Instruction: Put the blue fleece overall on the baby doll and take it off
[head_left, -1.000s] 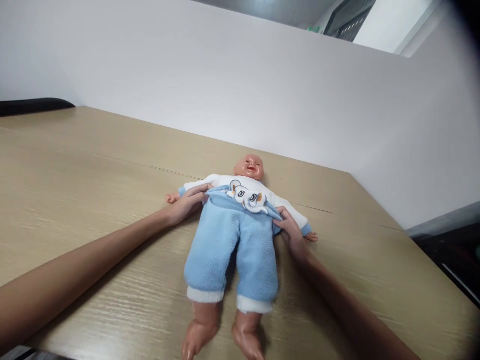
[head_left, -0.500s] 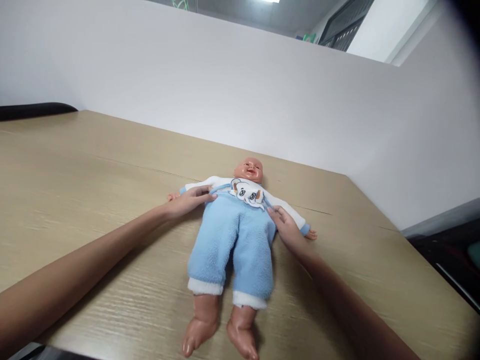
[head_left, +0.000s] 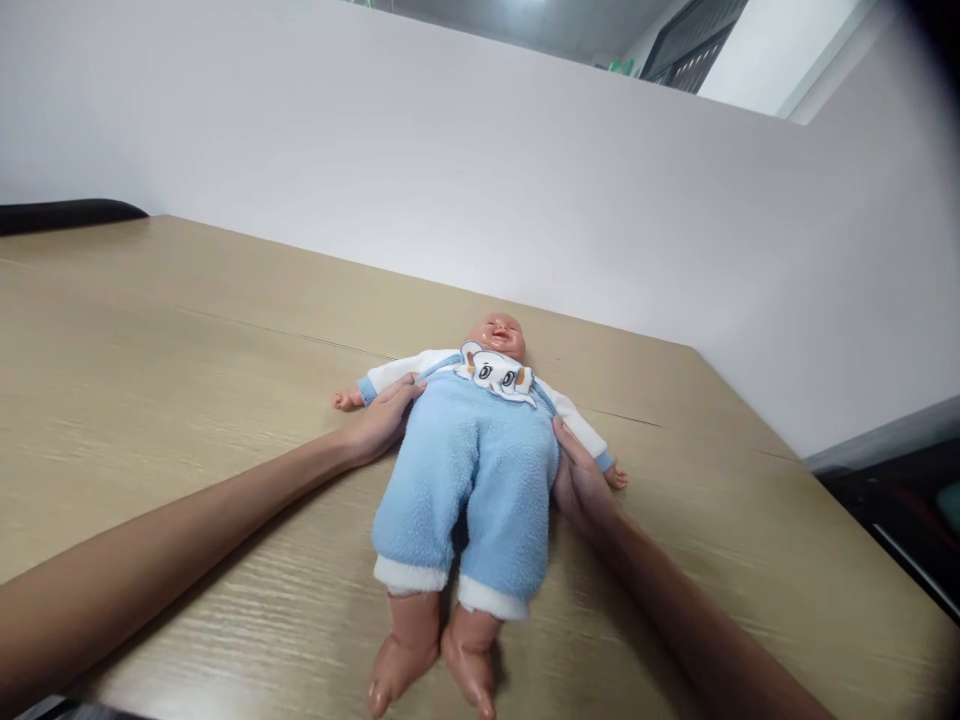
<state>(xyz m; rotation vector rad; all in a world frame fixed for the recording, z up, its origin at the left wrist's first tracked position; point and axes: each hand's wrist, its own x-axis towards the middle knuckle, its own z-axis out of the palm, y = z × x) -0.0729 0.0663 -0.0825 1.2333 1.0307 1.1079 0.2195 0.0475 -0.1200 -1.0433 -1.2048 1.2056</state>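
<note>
A baby doll point(head_left: 498, 334) lies on its back, head away from me and bare feet toward me. It wears fluffy light-blue overalls point(head_left: 465, 450) with white cuffs, over a white top with blue sleeve ends. A white animal-face patch point(head_left: 495, 374) covers the chest. My left hand point(head_left: 386, 415) grips the doll's left-of-view side, its fingertips by the blue strap edge. On the opposite side, my right hand point(head_left: 581, 480) holds the doll's flank, thumb along the overalls and the other fingers partly hidden beneath.
The doll rests on a light wood table point(head_left: 225, 400) with thin seams. Behind it rises a white partition point(head_left: 450, 180). A black curved object point(head_left: 71, 215) shows at the far left, and a dark object point(head_left: 892, 500) stands beyond the right edge.
Both hands have shifted to the doll's sides, the right one moving outward and lower. The chest patch lies flatter and higher, and the doll's feet are closer together.
</note>
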